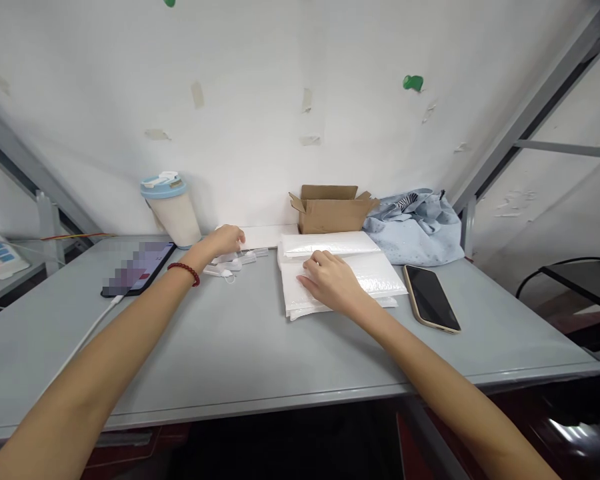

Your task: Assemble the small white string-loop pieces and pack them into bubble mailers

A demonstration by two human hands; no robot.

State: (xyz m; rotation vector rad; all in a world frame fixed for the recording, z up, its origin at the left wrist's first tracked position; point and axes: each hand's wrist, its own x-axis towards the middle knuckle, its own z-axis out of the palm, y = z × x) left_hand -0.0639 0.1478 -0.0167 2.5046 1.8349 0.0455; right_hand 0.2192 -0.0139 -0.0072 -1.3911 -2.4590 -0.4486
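Note:
My left hand (227,239) reaches to the back left of the desk, its fingers curled down over several small clear plastic pieces (233,263), some with thin white loops. The fingertips are partly hidden, so what they hold cannot be made out. A dark red bead bracelet (186,268) circles that wrist. On a stack of white padded bubble mailers (300,293) rests my right hand (330,280), fingers loosely bent, thumb apart from the index finger. Behind the plastic pieces lies a flat white strip or box (267,236).
Left on the grey desk (220,360) are a cup with a blue lid (177,210) and a phone on a white cable (147,267). An open cardboard box (333,215) and light blue cloth (415,230) stand behind the mailers. Another phone (431,298) lies right.

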